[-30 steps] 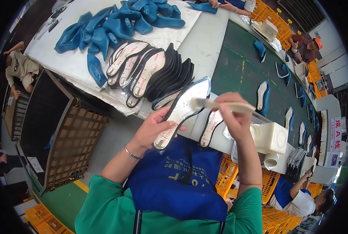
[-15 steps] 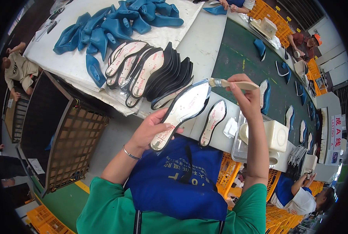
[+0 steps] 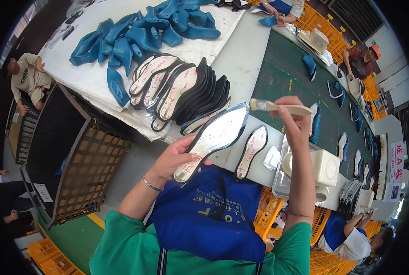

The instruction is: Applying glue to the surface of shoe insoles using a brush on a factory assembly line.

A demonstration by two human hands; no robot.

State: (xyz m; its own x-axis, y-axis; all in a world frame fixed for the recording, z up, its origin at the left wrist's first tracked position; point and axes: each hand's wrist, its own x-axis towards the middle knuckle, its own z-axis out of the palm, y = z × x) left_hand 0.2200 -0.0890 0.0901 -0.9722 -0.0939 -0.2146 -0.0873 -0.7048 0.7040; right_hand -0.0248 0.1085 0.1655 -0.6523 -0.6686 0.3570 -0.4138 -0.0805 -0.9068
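My left hand (image 3: 177, 158) is closed around the heel half of a white insole (image 3: 218, 133). Its toe points up and to the right, and its face looks wet and shiny; a bluish edge runs round the toe. In my right hand (image 3: 295, 120) is a flat brush (image 3: 273, 107) with a wooden handle, its pale bristles close by the toe tip. Whether they touch it I cannot tell. On the bench just right of the held insole lies a second insole (image 3: 252, 151), white with a black rim.
A clear tray (image 3: 278, 185) with a cream plastic container (image 3: 324, 167) stands beside my right forearm. Stacked insoles (image 3: 186, 91) and piled blue shoe lasts (image 3: 140, 36) lie at the back left. Lasts ride the green conveyor (image 3: 278, 68); other people sit around it.
The brush has drawn slightly right from the toe tip, and my right hand has moved a little down and right. The view has shifted slightly. My left hand keeps its hold on the insole.
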